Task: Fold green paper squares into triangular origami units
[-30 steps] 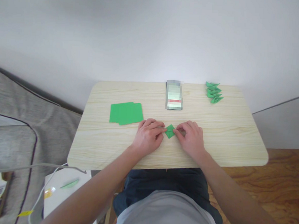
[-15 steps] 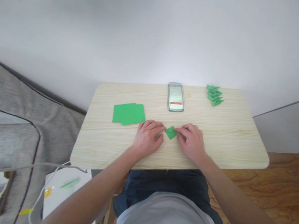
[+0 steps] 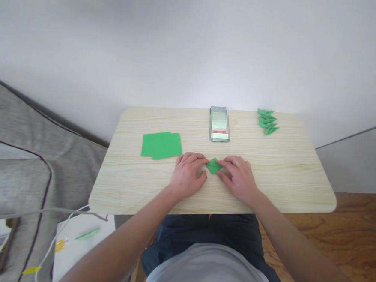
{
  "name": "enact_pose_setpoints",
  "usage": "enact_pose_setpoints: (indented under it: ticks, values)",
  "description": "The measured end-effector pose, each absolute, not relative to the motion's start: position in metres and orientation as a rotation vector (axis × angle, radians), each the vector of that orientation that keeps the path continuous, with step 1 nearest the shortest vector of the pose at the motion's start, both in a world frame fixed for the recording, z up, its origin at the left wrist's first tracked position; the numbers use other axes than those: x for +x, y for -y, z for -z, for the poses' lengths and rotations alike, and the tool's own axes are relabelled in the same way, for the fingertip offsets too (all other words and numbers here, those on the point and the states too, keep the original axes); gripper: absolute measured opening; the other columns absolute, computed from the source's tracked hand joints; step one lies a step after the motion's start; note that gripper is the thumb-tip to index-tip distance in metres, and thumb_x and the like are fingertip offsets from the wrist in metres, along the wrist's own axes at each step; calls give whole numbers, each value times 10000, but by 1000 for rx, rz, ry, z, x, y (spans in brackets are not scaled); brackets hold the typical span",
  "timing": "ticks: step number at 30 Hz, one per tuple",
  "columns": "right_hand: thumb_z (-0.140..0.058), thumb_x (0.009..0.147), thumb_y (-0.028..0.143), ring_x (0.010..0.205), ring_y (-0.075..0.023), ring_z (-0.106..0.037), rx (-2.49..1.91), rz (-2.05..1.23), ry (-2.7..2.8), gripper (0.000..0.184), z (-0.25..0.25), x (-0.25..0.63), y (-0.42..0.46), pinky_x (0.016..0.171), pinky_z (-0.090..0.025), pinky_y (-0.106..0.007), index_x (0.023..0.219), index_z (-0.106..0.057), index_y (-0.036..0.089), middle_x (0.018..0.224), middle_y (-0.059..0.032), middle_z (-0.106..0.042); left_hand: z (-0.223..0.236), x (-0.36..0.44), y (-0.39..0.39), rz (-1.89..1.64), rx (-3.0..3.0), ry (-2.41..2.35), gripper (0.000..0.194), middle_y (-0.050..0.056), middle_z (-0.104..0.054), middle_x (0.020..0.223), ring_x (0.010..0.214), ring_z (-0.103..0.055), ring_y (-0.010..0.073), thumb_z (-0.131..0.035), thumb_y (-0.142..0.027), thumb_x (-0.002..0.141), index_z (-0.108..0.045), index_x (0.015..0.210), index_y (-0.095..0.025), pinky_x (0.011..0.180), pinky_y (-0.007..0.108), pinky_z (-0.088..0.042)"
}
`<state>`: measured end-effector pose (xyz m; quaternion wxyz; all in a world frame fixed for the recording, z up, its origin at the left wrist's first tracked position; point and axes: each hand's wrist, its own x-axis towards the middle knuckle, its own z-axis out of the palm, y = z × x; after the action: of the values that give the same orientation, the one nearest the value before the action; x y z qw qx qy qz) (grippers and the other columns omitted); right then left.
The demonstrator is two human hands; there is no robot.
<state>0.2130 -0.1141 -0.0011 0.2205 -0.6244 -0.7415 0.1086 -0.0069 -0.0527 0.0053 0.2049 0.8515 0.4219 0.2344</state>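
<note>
A small diamond of folded green paper (image 3: 214, 166) lies on the table between my hands, with a crease across its middle. My left hand (image 3: 188, 175) holds its left corner under the fingertips, the thumb bent in below. From the other side, my right hand (image 3: 240, 177) grips the upper right edge and right corner between index finger and thumb. Beyond my left hand lies a stack of flat green paper sheets (image 3: 162, 145), slightly fanned. Several folded green paper pieces (image 3: 268, 121) with pointed tips sit in a row at the far right.
A phone (image 3: 219, 124) with a blurred screen lies at the back of the pale wooden table (image 3: 288, 174), close to the wall. On the lower left, a white surface (image 3: 70, 253) carries a pale green paper strip (image 3: 87, 233), with a cable running past. A grey sofa (image 3: 14, 180) stands left.
My right index finger has shifted from the paper's right corner to its upper right edge, the thumb staying by the corner. The paper turned slightly. The view has moved a little.
</note>
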Motion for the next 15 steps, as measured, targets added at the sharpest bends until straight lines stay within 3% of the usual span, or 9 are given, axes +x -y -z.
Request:
enact_pose_setpoints:
  ticks: [4,8,15]
  values:
    - [-522,1059,440,1104,-247,-599,-1729,-283,2032,344,1,212,113,933,-397,-401,1300,-702,272,1182,-77,-690,-5,-5,51,-668,2373,-1181,357,49,-720,1237,1201,-595,276,-701,-170,833,-722,1175,-268,1063,480,-416]
    - [-468,1083,405,1085,-241,-615,-1734,-281,1970,340,1,208,109,921,-401,-393,1251,-722,255,1138,-85,-710,-1,1,45,-724,2386,-1164,230,55,-755,1141,1147,-614,272,-663,-235,926,-726,1146,-258,1014,469,-428]
    - [-604,1005,323,1013,-232,-663,-1566,-398,1740,181,1,208,102,916,-465,-388,1055,-745,221,1031,-70,-737,0,13,35,-874,2244,-1050,104,51,-755,945,1001,-637,241,-625,-227,955,-729,956,-221,928,425,-469]
